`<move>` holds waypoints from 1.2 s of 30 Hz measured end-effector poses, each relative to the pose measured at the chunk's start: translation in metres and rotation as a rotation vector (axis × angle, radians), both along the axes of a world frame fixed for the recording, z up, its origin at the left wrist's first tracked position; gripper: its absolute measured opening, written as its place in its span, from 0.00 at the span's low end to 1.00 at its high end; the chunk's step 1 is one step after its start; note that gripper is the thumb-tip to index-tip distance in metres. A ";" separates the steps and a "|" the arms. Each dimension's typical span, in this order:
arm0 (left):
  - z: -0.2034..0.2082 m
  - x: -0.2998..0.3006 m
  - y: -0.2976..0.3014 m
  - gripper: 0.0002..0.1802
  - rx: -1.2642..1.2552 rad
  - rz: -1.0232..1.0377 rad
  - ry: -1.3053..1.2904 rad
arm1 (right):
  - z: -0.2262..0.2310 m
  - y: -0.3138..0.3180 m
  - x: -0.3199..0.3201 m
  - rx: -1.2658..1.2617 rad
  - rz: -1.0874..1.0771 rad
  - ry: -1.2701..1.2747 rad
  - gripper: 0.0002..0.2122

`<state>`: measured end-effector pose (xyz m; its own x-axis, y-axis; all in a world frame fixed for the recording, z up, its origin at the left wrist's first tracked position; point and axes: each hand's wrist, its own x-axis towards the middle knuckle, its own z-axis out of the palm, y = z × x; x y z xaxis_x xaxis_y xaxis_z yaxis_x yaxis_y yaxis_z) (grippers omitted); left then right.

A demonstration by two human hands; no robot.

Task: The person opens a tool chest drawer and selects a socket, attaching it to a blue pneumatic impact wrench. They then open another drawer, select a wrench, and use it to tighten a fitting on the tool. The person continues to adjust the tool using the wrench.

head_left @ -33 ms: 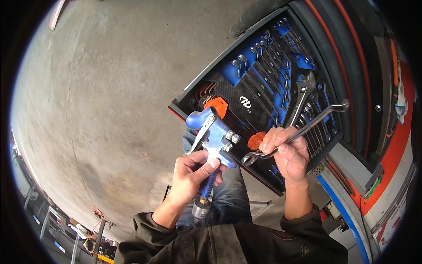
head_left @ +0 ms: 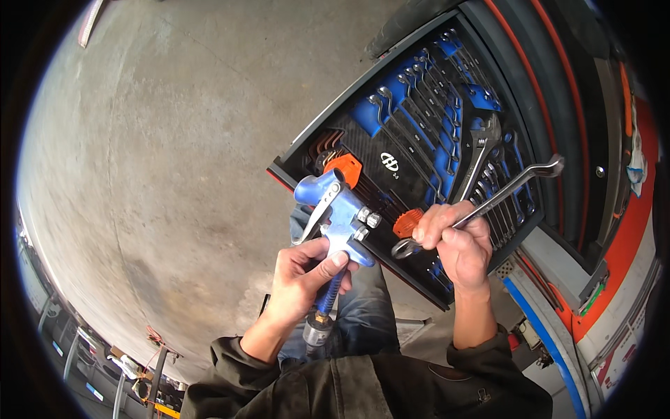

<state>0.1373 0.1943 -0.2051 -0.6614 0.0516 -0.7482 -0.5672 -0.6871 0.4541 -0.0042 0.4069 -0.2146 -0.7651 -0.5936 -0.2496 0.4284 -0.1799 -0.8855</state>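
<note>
My left hand (head_left: 305, 279) is closed around the lower part of a blue spray gun (head_left: 341, 225), with its silver trigger lever on the left and small metal knobs on the right. Below the hand, a blue coiled sleeve and a metal fitting (head_left: 317, 330) hang from the gun. A double-ended ring wrench (head_left: 508, 187) is gripped in my right hand (head_left: 457, 244), slanting up to the right. Its near ring end points toward the gun but stays apart from it. Both tools are held in front of an open tool drawer (head_left: 363, 101).
Rows of wrenches (head_left: 412, 140) lie in blue-and-black drawer inserts, beside a large adjustable wrench (head_left: 481, 150). Two orange hex key holders (head_left: 343, 169) sit near the drawer's front edge. Concrete floor (head_left: 188, 160) spreads to the left. An orange-and-white panel (head_left: 621, 279) stands at right.
The ring wrench has shifted slightly right, and its far end has tipped up a little. My left hand and the spray gun have hardly moved.
</note>
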 end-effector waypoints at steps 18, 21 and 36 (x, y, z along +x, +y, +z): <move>0.001 0.004 -0.022 0.15 0.058 -0.124 -0.029 | 0.013 0.040 -0.027 0.690 0.442 0.800 0.06; -0.001 0.006 -0.022 0.15 0.076 -0.129 -0.039 | 0.010 0.038 -0.030 0.684 0.470 0.803 0.07; -0.002 0.009 -0.019 0.15 0.078 -0.062 -0.046 | 0.024 0.040 -0.033 0.623 0.628 0.563 0.06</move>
<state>0.1468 0.1750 -0.2072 -0.6200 0.1501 -0.7701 -0.6287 -0.6822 0.3732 -0.0368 0.4469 -0.1906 -0.4643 -0.8132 -0.3509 -0.2160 0.4882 -0.8456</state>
